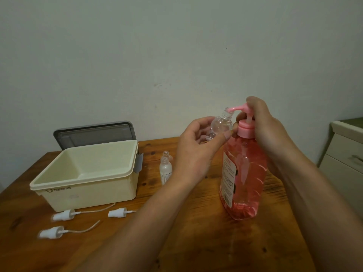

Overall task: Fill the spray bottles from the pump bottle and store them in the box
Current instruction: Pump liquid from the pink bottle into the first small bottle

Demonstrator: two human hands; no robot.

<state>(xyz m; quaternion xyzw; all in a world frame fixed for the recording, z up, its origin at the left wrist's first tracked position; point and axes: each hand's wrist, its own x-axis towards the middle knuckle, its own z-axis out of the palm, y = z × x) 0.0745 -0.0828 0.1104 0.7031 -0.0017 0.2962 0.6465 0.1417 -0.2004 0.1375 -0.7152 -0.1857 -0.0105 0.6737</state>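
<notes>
A tall pink pump bottle (244,173) stands on the wooden table (196,232) at right. My right hand (263,124) curls over its pink pump head. My left hand (196,148) grips a small clear spray bottle (222,122), tilted, with its open neck right under the pump's spout. Two more uncapped clear spray bottles (166,167) stand behind my left wrist. An open cream box (88,173) sits at left. Three white spray caps with tubes (62,214) lie in front of it.
The box's grey lid (94,134) leans against the wall behind the box. A cream cabinet with drawers (345,158) stands beyond the table's right edge. The wall runs close behind the table.
</notes>
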